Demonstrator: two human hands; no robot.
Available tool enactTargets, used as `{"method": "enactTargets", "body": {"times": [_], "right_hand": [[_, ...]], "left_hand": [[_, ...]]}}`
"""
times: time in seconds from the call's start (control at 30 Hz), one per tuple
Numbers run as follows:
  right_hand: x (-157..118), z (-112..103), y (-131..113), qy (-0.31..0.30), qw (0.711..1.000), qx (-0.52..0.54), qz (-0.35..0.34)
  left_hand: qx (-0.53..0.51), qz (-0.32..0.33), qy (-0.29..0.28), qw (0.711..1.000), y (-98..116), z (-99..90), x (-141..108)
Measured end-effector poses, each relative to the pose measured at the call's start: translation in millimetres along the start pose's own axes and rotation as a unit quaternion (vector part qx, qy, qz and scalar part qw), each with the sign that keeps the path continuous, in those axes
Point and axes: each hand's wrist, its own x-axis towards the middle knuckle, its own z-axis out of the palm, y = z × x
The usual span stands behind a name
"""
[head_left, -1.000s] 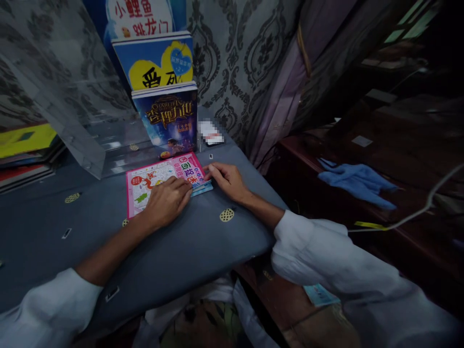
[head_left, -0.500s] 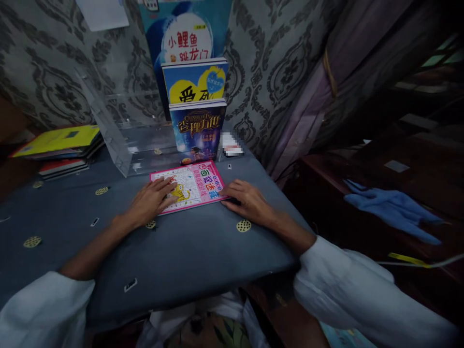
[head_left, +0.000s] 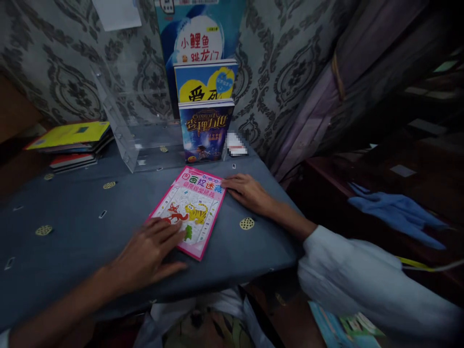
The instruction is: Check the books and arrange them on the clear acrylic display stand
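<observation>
A pink picture book (head_left: pixel 195 208) with a red fox and a yellow tiger on its cover lies at a slant on the dark grey tablecloth. My left hand (head_left: pixel 150 251) rests its spread fingers on the book's lower left part, thumb apart. At the upper right corner of the book, my right hand (head_left: pixel 248 192) touches the edge with its fingertips, the fingers lying nearly flat. Just behind stands a dark blue book (head_left: pixel 206 133) in a clear acrylic rack (head_left: pixel 121 125), with a blue and yellow book (head_left: pixel 203 82) and a taller teal book (head_left: pixel 201 41) behind it.
Yellow and red books (head_left: pixel 72 140) are stacked at the back left of the table (head_left: pixel 90 232). A pixelated white item (head_left: pixel 237 145) lies right of the rack. Beyond the table's right edge, a blue cloth (head_left: pixel 398 212) lies on a dark red surface. A purple curtain (head_left: pixel 308 116) hangs behind.
The pink book has turned from lying sideways to nearly upright as seen from here, its lower end now nearer the front edge. My left hand has moved toward me with it. The view has shifted slightly.
</observation>
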Motion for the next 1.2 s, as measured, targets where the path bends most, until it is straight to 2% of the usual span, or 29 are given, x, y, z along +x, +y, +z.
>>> {"method": "enactTargets", "body": {"times": [0.1,0.27,0.37,0.5,0.67,0.8,1.03,1.2], "right_hand": [[29.4,8.5,9.5,-0.012,1.000,-0.010,-0.006],[77.9,21.4,16.2,-0.021,1.000,-0.009,-0.015],[92.3,27.1,16.2,-0.013,1.000,-0.021,-0.002],[96.0,31.1,14.3,-0.015,1.000,-0.014,0.017],[82.9,33.5,4.7,-0.003,0.998,0.021,0.051],[56.2,31.0,-9.1,0.029,0.995,0.077,0.057],[1.2,13.6,-41.6,0.059,0.975,0.206,0.055],[-18.7,4.0,-58.9,0.064,0.963,0.256,0.050]], "left_hand": [[0.041,0.006,-0.014,0.999,8.8,6.9,0.4],[0.083,0.000,-0.007,0.997,8.0,19.2,21.7],[0.101,0.007,0.009,0.995,9.9,22.4,36.5],[0.121,0.009,0.012,0.993,14.2,23.4,49.4],[0.133,0.024,0.037,0.990,17.0,25.6,53.0],[0.111,0.020,0.032,0.993,17.9,27.3,51.4],[0.066,-0.006,0.010,0.998,17.8,24.1,52.6],[0.072,0.008,0.023,0.997,17.6,21.3,53.8]]}}
